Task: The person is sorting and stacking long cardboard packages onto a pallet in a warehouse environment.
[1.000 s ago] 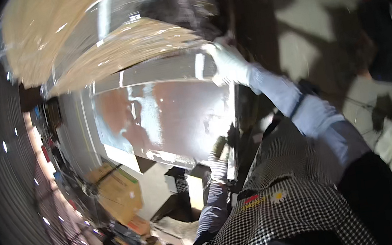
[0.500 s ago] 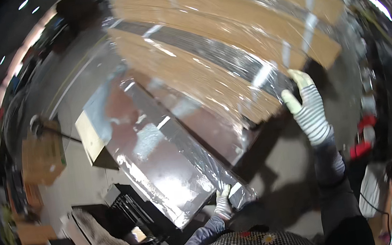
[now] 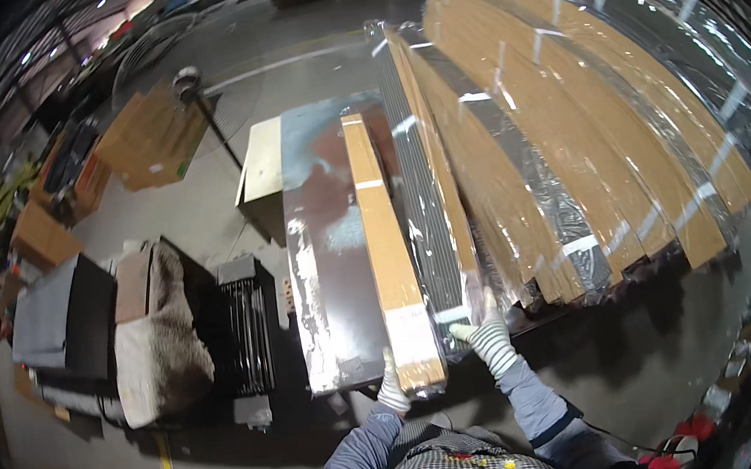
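My left hand (image 3: 392, 390), in a striped glove, grips the near left edge of a long, narrow cardboard-faced package (image 3: 386, 238) with a white label. That package lies lengthwise on a worn brown and grey tabletop (image 3: 338, 312). To its right, a long dark ribbed package (image 3: 427, 218) in clear plastic leans along the stack. My gloved right hand (image 3: 491, 343) is closed around its near end, thumb to the left and fingers partly hidden by the wrap. Farther right, several long cardboard-and-plastic packages (image 3: 564, 141) lean side by side in a fan.
Left of the tabletop stand a pale-topped box (image 3: 262, 164), a black slatted rack (image 3: 244, 335) and a fur-like cover (image 3: 166, 350). Behind them are a dark pole (image 3: 216, 127) and a large carton (image 3: 152, 136). Red objects (image 3: 678, 443) lie at the lower right.
My view has turned right. My right hand has come closer to my left and is on the ribbed package. The package at my left hand shows cardboard where a dark face showed before.
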`<state>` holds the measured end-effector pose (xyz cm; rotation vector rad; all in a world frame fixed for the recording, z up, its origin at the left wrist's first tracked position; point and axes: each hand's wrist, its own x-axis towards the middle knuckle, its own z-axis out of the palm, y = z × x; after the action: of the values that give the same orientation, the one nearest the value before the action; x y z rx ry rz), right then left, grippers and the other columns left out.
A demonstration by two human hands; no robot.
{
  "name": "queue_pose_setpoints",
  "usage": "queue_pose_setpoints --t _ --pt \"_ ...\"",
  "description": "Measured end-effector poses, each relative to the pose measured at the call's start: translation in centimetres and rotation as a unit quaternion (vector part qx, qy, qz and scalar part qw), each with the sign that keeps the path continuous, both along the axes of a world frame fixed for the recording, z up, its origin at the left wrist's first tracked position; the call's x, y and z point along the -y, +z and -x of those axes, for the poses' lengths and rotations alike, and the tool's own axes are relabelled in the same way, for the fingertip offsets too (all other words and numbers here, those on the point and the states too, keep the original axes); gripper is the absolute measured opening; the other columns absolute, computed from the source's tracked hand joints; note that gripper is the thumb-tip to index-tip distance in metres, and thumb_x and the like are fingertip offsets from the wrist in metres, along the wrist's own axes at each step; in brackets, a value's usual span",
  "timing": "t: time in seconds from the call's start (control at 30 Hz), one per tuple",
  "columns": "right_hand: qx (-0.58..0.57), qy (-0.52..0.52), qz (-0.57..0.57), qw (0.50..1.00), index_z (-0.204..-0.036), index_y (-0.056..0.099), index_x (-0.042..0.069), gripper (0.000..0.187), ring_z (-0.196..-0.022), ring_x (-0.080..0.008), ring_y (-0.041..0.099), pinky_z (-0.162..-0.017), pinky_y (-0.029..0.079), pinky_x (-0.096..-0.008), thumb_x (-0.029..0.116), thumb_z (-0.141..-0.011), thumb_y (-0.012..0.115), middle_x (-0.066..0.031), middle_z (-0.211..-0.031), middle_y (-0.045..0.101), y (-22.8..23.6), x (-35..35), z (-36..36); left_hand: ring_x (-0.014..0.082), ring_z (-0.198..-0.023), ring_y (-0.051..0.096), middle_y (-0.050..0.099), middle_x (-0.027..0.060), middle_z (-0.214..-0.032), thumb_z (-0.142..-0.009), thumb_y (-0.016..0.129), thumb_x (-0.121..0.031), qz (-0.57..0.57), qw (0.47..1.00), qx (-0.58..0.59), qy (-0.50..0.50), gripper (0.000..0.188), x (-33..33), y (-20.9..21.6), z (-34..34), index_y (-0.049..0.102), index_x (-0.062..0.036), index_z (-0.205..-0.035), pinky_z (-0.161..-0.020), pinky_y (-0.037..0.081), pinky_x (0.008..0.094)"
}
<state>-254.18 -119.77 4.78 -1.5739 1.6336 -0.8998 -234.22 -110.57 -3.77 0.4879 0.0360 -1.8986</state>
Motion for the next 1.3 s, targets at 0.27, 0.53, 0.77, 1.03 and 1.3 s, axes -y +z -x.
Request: queue_pose_setpoints --t 0.27,0.53,0.77,1.03,1.3 --pt "-0.365 0.145 -0.192 0.899 -0.15 0.019 -0.001 0.114 -0.111 -0.039 0.053 -0.099 0.043 -0.0478 0.035 -0.062 0.082 -0.0251 -0.12 0.05 -4.1 -12.8 7.9 0.0062 -0.091 0.052 0.061 -0.0011 -0.111 -0.087 0.073 -0.033 -0.066 0.899 0.231 -0.366 0.055 -10.9 -2.5 2.2 0.055 -0.0121 -0.135 -0.077 0.043 0.0257" --pt "-0.361 0.141 -0.08 0.918 -0.146 0.024 -0.002 0.121 -0.113 -0.0399 0.052 -0.096 0.044 -0.0485 0.045 -0.054 0.087 -0.0233 -0.119 0.052 -6.8 -7.6 4.8 0.0258 -0.111 0.06 0.061 0.0135 -0.127 -0.079 0.081 -0.037 -0.124 0.959 0.255 0.011 0.087 -1.4 -7.9 4.7 0.035 -0.0002 -0.144 -0.094 0.048 0.0384" --pt "-0.303 0.262 -0.098 0.911 -0.141 0.032 0.001 0.112 -0.105 -0.0409 0.056 -0.091 0.048 -0.0495 0.039 -0.052 0.089 -0.0235 -0.109 0.056 -7.5 -10.7 6.9 0.0248 -0.128 0.046 0.049 0.0116 -0.139 -0.078 0.084 -0.026 -0.151 0.926 0.337 0.072 0.097 -8.2 -3.0 4.0 0.022 -0.0096 -0.15 -0.104 0.041 0.0399" --pt "-0.325 0.446 -0.002 0.834 -0.139 0.036 -0.001 0.103 -0.102 -0.0386 0.057 -0.088 0.047 -0.048 0.032 -0.057 0.088 -0.0236 -0.109 0.056 -0.5 -7.6 -0.9 0.0279 -0.125 0.051 0.051 0.0121 -0.138 -0.081 0.079 -0.017 -0.236 0.875 0.335 0.258 0.087 -12.8 -2.5 -1.9 0.022 -0.013 -0.146 -0.098 0.048 0.0439" --pt "-0.417 0.485 0.104 0.762 -0.139 0.039 0.001 0.099 -0.103 -0.0354 0.059 -0.089 0.048 -0.044 0.035 -0.059 0.086 -0.0199 -0.108 0.058 6.0 -4.1 -15.2 0.0302 -0.125 0.046 0.044 0.0147 -0.144 -0.078 0.08 -0.044 -0.219 0.818 0.378 0.375 0.112 -11.5 3.0 -11.5 0.004 -0.0174 -0.155 -0.093 0.046 0.049"
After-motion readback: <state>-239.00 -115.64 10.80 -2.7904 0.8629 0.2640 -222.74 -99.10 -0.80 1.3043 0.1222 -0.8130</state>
